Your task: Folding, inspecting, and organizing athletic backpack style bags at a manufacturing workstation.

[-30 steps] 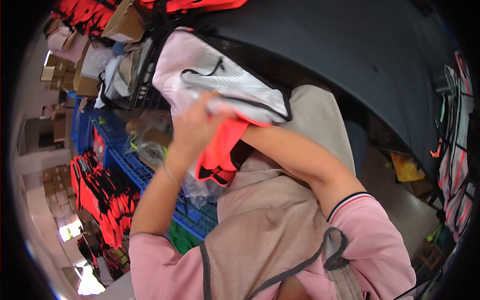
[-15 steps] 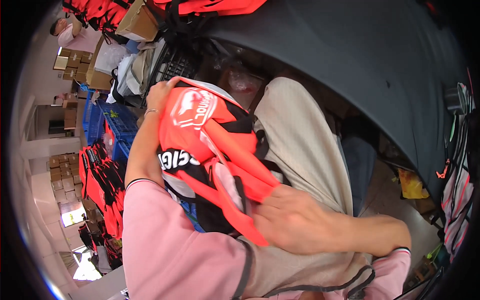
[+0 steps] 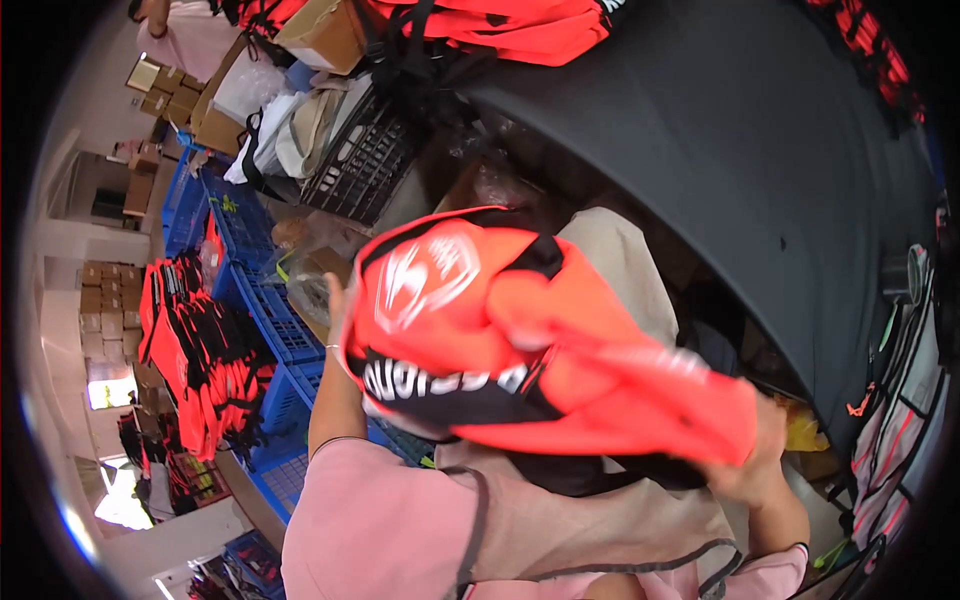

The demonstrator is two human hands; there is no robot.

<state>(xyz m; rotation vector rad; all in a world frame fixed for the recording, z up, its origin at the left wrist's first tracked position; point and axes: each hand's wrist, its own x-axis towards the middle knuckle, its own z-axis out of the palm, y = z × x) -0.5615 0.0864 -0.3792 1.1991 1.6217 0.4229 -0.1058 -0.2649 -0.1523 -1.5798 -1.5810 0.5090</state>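
A bright orange vest [image 3: 520,340] with black trim and a white emblem is stretched across my lap. My left hand [image 3: 335,300] grips its left edge; only the fingers show behind the fabric. My right hand [image 3: 755,465] grips the vest's other end at the lower right, partly covered by the cloth. I wear pink sleeves and a beige apron [image 3: 590,520].
A black table top [image 3: 720,150] curves over the upper right. Blue crates [image 3: 270,320] stand at my left beside a pile of orange vests [image 3: 195,360]. A black basket [image 3: 365,160], cardboard boxes [image 3: 325,30] and plastic bags lie beyond. More vests hang at the right edge [image 3: 900,420].
The orange vest has been pulled wider: my right hand moved down and to the right with its end, and my left hand moved lower at the left edge.
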